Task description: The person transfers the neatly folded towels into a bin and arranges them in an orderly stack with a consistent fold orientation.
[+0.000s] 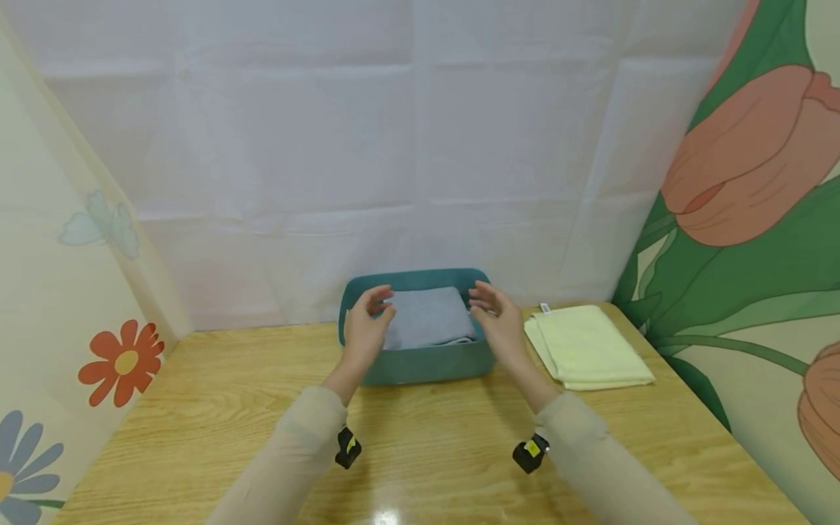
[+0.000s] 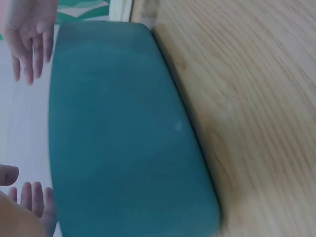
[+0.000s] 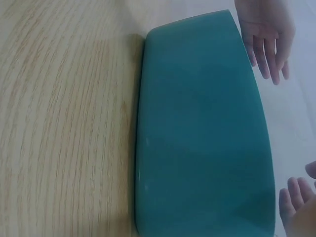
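A folded grey-blue cloth (image 1: 429, 317) lies inside a teal plastic bin (image 1: 426, 366) on the wooden table. My left hand (image 1: 367, 321) is over the bin's left end, its fingers relaxed and slightly bent beside the cloth. Over the right end, my right hand (image 1: 500, 321) mirrors it, palm facing inward. Neither hand holds anything. In the left wrist view, the bin's front wall (image 2: 118, 128) fills the middle. The right wrist view also shows that teal wall (image 3: 202, 128), with fingers of both hands beyond its rim.
A folded pale yellow towel (image 1: 590, 346) with a small white tag lies right of the bin. Behind the wooden table (image 1: 426, 452) hangs a creased white sheet (image 1: 394, 146). Flower-patterned panels (image 1: 741, 168) stand at both sides.
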`<state>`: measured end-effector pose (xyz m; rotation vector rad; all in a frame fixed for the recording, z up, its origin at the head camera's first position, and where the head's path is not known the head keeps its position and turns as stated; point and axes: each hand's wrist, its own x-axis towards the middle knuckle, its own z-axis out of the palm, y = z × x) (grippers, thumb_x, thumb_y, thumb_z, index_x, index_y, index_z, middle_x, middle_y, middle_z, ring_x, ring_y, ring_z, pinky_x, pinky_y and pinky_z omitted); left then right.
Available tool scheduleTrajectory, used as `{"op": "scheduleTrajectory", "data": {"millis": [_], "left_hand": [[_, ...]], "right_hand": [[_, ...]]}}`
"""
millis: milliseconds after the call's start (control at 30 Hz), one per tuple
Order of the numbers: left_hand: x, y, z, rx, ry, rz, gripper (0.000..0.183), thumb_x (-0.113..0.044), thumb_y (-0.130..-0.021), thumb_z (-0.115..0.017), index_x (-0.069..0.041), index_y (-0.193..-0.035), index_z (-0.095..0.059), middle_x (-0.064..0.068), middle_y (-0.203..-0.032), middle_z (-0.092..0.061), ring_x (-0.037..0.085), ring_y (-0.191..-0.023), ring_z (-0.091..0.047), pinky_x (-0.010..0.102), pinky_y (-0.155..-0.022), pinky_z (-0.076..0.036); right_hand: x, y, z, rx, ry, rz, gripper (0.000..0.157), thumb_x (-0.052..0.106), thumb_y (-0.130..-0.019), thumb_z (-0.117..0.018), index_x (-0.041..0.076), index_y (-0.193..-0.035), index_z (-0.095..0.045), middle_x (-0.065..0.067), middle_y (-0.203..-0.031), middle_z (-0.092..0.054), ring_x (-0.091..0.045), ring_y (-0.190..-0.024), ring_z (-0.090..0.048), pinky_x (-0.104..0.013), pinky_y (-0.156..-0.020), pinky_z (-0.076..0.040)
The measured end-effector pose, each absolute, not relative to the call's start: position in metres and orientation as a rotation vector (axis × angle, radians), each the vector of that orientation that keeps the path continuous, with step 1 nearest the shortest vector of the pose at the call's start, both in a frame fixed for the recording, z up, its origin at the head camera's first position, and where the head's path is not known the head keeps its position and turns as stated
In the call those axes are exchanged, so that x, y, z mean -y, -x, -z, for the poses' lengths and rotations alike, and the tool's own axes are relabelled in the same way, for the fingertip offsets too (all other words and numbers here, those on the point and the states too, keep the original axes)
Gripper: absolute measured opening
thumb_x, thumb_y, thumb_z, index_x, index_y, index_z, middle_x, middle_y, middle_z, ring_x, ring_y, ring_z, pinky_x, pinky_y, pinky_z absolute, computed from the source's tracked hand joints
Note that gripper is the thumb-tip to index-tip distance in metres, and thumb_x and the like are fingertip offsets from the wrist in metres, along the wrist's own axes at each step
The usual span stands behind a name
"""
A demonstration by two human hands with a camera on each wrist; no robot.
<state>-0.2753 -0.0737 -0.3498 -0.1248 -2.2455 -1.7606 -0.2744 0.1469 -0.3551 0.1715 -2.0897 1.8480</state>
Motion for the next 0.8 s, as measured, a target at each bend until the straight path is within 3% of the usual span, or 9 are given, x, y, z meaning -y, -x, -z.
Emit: {"op": "scheduleTrajectory", "data": {"millis": [100, 233, 500, 800], "left_hand": [[0.068, 0.271, 0.347, 2.234, 0.172, 1.795, 0.037, -0.003, -0.096, -0.062, -0.003, -0.133, -0.057, 0.012, -0.126, -0.063, 0.027, -0.113, -0.058, 0.045, -0.092, -0.05], [0.06, 0.265, 0.345, 2.208, 0.226, 1.822, 0.035, 0.0, -0.095, -0.062, -0.002, -0.13, -0.059, 0.015, -0.124, -0.064, 0.03, -0.111, -0.06, 0.043, -0.09, -0.051], [0.043, 0.252, 0.35, 2.231, 0.272, 1.852, 0.03, -0.003, -0.096, -0.061, -0.002, -0.126, -0.062, 0.016, -0.12, -0.066, 0.029, -0.108, -0.061, 0.043, -0.089, -0.051], [0.027, 0.233, 0.352, 2.254, 0.368, 1.883, 0.029, -0.005, -0.096, -0.062, -0.004, -0.125, -0.063, 0.01, -0.117, -0.069, 0.027, -0.106, -0.062, 0.043, -0.089, -0.051]], "right_hand": [[-0.151, 0.271, 0.353, 2.103, -0.167, -1.836, 0.045, -0.012, -0.092, -0.057, -0.007, -0.136, -0.053, -0.027, -0.126, -0.061, -0.037, -0.115, -0.06, -0.016, -0.088, -0.049], [-0.159, 0.266, 0.351, 2.116, -0.158, -1.832, 0.043, -0.012, -0.093, -0.058, -0.007, -0.136, -0.053, -0.027, -0.125, -0.061, -0.034, -0.114, -0.061, -0.014, -0.086, -0.048], [-0.18, 0.258, 0.348, 2.11, -0.08, -1.848, 0.04, -0.007, -0.095, -0.059, -0.006, -0.135, -0.054, -0.027, -0.125, -0.062, 0.001, -0.093, -0.065, -0.013, -0.083, -0.05], [-0.206, 0.244, 0.35, 2.149, -0.073, -1.844, 0.039, 0.001, -0.097, -0.06, -0.005, -0.136, -0.054, -0.027, -0.127, -0.061, 0.002, -0.093, -0.065, -0.016, -0.081, -0.052]]}}
